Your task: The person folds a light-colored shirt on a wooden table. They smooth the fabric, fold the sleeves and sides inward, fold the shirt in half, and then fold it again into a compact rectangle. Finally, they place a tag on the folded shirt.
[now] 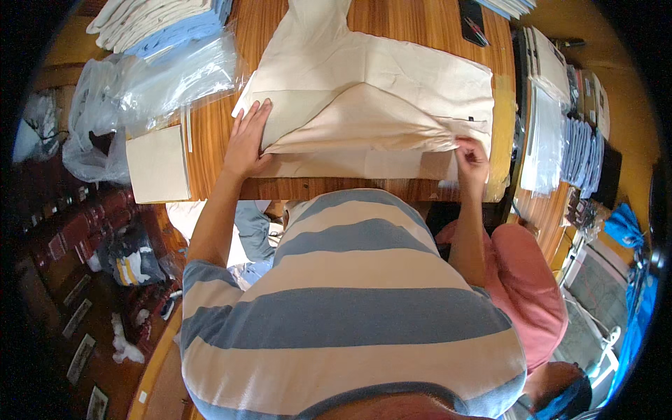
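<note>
A cream garment (413,73) lies spread on the wooden table, one sleeve reaching toward the far edge. Its near side is lifted in a gathered fold, drawn toward my right hand (472,161). That hand pinches the cloth at the fold's right end, near a small dark tag (472,119). My left hand (245,142) rests flat with fingers stretched out, at the garment's left edge on a flat greyish-beige panel (290,106). Whether this panel is cloth or card I cannot tell. A paler strip shows below the fold, along the table's front edge.
At left lie clear plastic bags (178,80), folded clothes (164,28) and a beige rectangular sheet (158,164). A dark tray (474,22) with small tools sits far right. More folded garments (581,150) are on the right-hand surface. A person in pink (528,280) is close by my right.
</note>
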